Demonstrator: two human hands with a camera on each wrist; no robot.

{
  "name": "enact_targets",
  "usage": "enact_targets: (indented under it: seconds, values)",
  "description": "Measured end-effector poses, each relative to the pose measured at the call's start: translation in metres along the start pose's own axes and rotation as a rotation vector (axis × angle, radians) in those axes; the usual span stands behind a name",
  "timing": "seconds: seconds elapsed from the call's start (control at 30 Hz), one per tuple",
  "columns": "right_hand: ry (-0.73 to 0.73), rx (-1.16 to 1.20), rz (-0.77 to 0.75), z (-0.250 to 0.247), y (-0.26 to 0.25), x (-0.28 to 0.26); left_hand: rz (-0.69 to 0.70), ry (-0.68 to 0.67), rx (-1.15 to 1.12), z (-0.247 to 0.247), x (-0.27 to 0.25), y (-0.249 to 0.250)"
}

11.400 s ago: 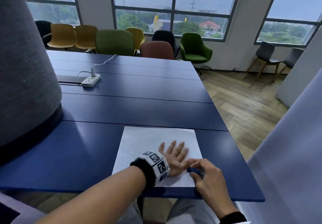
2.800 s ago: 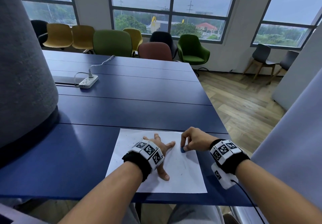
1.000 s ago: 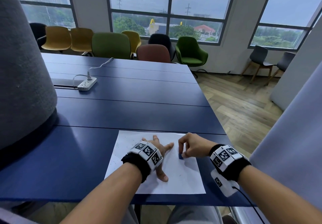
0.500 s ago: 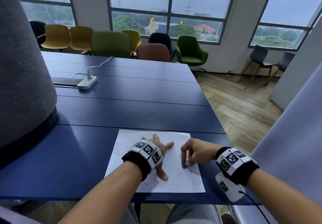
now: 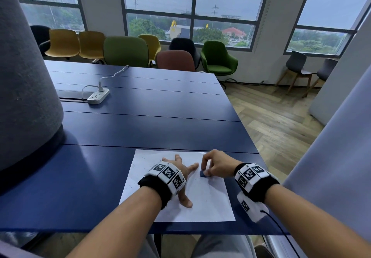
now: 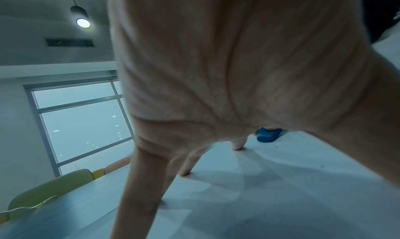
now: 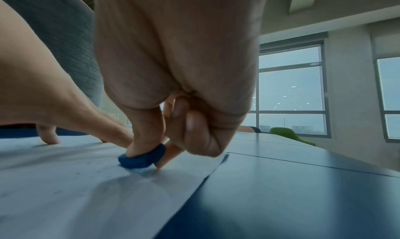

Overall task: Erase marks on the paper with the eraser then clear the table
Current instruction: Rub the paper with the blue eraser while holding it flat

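Note:
A white sheet of paper (image 5: 202, 201) lies at the near edge of the blue table (image 5: 140, 129). My left hand (image 5: 181, 174) lies flat on the sheet with fingers spread, holding it down. My right hand (image 5: 215, 164) pinches a small blue eraser (image 5: 203, 173) between thumb and fingers and presses it onto the paper near the sheet's right side. In the right wrist view the eraser (image 7: 142, 156) touches the paper (image 7: 86, 191) under my thumb. In the left wrist view the eraser (image 6: 268, 135) shows beyond my spread fingers (image 6: 190, 164). Small dark specks dot the sheet.
A white power strip (image 5: 98, 96) with its cable lies far left on the table. A big grey felt-covered shape (image 5: 24, 89) stands at the left. Coloured chairs (image 5: 126, 51) line the far side. The table's right edge (image 5: 247, 131) drops to a wooden floor.
My right hand has slid the eraser back up and left from the sheet's lower right. The left hand has stayed flat on the paper.

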State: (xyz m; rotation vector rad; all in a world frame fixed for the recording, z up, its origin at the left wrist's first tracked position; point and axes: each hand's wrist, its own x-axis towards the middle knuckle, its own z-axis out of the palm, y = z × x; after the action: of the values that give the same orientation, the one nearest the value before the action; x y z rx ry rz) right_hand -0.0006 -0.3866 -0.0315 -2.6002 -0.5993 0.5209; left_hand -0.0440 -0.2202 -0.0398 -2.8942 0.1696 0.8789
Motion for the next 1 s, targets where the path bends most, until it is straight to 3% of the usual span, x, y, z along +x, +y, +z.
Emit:
enact_targets:
  seconds: [0.2, 0.27, 0.37, 0.4, 0.53, 0.73, 0.9, 1.0]
  values:
    - [-0.238, -0.056, -0.068, 0.003, -0.007, -0.016, 0.006, 0.011, 0.007, 0.000, 0.000, 0.001]
    - [-0.191, -0.075, -0.073, 0.001, -0.011, -0.009, 0.014, 0.021, 0.006, 0.001, 0.000, 0.001]
    - [-0.002, -0.033, -0.048, 0.005, -0.008, -0.002, 0.022, 0.031, -0.004, 0.002, -0.001, 0.000]
    - [-0.010, -0.016, -0.048, 0.006, -0.007, -0.003, 0.022, 0.031, -0.004, 0.002, -0.001, 0.000]
    - [-0.276, -0.097, -0.063, 0.003, -0.015, -0.014, 0.018, 0.021, -0.003, 0.001, -0.002, 0.001]
    - [-0.044, -0.015, -0.044, 0.005, -0.016, -0.002, 0.024, 0.022, -0.009, 0.002, -0.002, 0.000]
    - [-0.296, -0.088, -0.058, 0.006, -0.015, -0.019, 0.024, 0.015, -0.016, 0.000, -0.003, -0.001]
    - [-0.179, -0.046, -0.052, 0.005, -0.016, -0.009, 0.031, 0.037, -0.016, 0.002, -0.001, -0.002]
